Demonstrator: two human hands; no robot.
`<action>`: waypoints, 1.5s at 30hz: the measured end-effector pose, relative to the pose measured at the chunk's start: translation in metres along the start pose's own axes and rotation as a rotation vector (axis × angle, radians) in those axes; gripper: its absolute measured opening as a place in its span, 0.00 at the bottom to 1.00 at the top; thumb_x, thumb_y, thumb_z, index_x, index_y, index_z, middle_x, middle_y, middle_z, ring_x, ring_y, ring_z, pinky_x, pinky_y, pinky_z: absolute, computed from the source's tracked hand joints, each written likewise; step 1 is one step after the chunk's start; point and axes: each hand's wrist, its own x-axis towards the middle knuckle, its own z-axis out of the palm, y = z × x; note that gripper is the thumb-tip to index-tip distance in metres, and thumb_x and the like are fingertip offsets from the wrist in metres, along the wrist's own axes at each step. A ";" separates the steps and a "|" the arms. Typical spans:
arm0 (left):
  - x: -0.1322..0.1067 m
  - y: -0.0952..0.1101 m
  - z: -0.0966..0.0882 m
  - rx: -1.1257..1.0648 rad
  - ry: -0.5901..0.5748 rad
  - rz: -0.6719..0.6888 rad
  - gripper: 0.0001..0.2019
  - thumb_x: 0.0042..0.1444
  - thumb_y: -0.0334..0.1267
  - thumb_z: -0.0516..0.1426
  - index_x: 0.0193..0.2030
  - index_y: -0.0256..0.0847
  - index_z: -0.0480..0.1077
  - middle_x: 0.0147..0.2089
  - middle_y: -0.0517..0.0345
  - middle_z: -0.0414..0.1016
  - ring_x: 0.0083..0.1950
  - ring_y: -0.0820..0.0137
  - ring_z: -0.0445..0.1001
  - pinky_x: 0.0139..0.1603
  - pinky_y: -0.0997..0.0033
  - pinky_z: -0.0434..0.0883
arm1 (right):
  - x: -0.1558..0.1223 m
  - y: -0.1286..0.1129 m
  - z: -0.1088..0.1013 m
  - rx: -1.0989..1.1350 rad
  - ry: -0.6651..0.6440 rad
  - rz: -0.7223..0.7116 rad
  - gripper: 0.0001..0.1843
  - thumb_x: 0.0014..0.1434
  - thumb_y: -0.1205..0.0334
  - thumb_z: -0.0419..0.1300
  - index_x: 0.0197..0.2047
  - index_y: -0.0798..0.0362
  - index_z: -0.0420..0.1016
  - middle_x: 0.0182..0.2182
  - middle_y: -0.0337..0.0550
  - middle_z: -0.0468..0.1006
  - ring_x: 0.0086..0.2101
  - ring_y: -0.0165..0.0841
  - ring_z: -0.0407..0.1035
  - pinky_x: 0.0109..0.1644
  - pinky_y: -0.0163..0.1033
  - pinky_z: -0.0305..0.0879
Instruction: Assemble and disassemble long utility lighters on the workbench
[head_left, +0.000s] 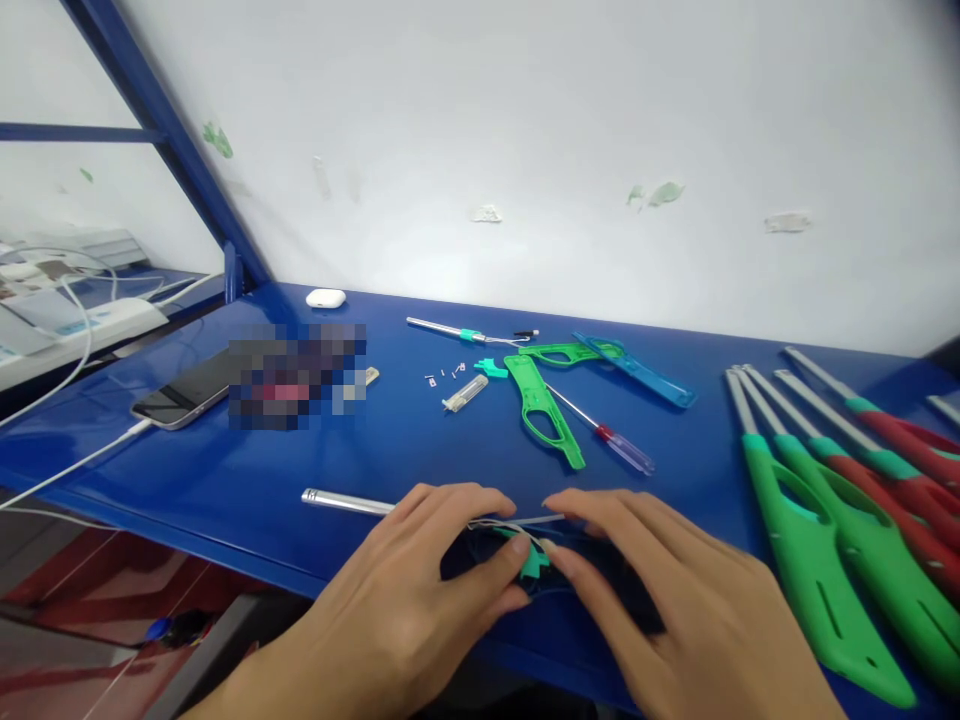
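Note:
My left hand point(420, 590) and my right hand point(660, 590) meet at the front edge of the blue table point(315, 470). Between their fingertips lies a dark lighter body point(480, 555) with a small teal trigger piece point(534, 562) and thin white wires point(517, 524). Both hands pinch at these parts with curled fingers. A metal tube point(345, 501) sticks out leftward from under my left hand.
A green half-shell point(544, 410), a blue half-shell point(637, 370), a red-handled screwdriver point(611, 438), a metal tube with teal collar point(450, 331), small screws point(442, 376) and a clear cartridge point(465, 393) lie mid-table. Several green and red long lighters point(825, 560) lie right. A phone point(187, 392) and white earbud case point(325, 298) sit left.

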 end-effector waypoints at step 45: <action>-0.004 -0.005 0.001 -0.017 0.067 0.009 0.13 0.73 0.32 0.55 0.60 0.43 0.73 0.55 0.51 0.79 0.56 0.62 0.78 0.59 0.60 0.73 | -0.013 0.012 -0.007 0.056 0.188 0.040 0.07 0.72 0.66 0.58 0.47 0.46 0.77 0.43 0.37 0.82 0.45 0.33 0.75 0.53 0.39 0.68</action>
